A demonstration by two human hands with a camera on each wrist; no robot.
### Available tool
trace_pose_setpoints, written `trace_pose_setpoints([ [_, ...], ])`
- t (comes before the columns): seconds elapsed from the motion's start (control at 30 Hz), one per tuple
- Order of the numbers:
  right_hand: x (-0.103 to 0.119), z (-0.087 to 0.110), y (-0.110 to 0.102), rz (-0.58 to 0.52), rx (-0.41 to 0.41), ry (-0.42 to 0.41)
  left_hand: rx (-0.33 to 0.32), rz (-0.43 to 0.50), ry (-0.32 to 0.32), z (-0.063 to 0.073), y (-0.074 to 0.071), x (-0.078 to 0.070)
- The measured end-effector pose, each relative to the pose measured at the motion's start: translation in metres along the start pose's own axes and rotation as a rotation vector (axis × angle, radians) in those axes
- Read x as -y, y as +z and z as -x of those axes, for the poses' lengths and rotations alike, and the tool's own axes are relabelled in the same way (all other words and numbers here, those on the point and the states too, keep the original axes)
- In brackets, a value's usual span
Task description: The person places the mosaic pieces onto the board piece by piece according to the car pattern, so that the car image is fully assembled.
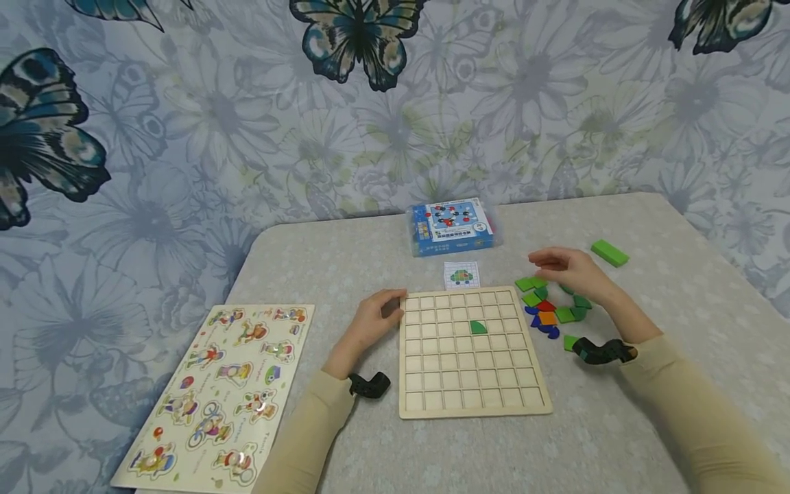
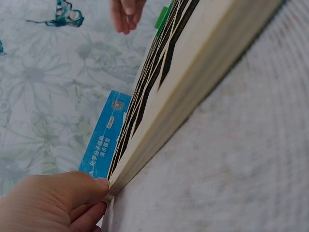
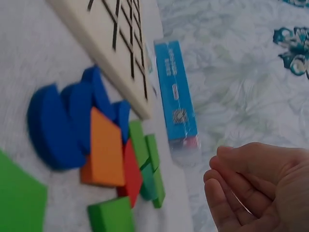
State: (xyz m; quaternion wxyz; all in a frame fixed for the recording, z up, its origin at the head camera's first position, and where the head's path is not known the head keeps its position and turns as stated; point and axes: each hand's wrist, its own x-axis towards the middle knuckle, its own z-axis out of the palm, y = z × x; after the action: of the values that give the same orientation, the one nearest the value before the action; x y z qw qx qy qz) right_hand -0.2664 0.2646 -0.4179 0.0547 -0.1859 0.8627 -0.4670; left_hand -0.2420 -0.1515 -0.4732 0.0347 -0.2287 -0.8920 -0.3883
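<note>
A square wooden grid board (image 1: 457, 381) lies on the table with one dark green quarter-circle block (image 1: 478, 328) in its upper right part. At the board's far left corner, my left hand (image 1: 370, 321) pinches the edge, its thumb on top in the left wrist view. My right hand (image 1: 572, 273) hovers over the loose pieces right of the board, fingers loosely bent and holding nothing. Beneath and near it lie several light and dark green blocks (image 1: 564, 315), a red block (image 1: 545, 306), an orange square block (image 3: 107, 147) and several blue rounded blocks (image 3: 54, 128).
Behind the board lies a small pattern card (image 1: 461, 275) with a car-like picture, and beyond it a blue box (image 1: 453, 226). A long green block (image 1: 609, 253) sits at the far right. On the left is a sticker-like picture board (image 1: 247, 370). A patterned wall (image 1: 395, 151) stands behind the table.
</note>
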Motion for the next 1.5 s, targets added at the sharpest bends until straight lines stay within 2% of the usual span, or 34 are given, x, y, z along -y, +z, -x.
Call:
trace_pose_setpoints([
  [0.3,-0.026,0.007,-0.002,-0.018,-0.006,0.076,-0.006,0.004,0.006,-0.002,0.006,0.000],
  [0.63,-0.043,0.015,0.006,0.128,-0.073,0.075,0.009,0.001,0.022,-0.002,0.011,-0.003],
  [0.87,-0.046,0.018,0.013,0.231,-0.119,-0.008,0.007,0.005,0.033,-0.001,0.011,-0.002],
  [1.03,-0.048,0.013,0.017,0.276,-0.126,-0.069,0.002,-0.007,0.014,0.000,0.008,0.000],
  [1.2,-0.050,0.009,0.019,0.304,-0.127,-0.080,0.009,-0.029,-0.015,0.000,0.006,0.001],
  [1.5,-0.047,0.002,0.021,0.299,-0.163,-0.093,-0.001,-0.012,-0.023,-0.001,0.003,-0.001],
])
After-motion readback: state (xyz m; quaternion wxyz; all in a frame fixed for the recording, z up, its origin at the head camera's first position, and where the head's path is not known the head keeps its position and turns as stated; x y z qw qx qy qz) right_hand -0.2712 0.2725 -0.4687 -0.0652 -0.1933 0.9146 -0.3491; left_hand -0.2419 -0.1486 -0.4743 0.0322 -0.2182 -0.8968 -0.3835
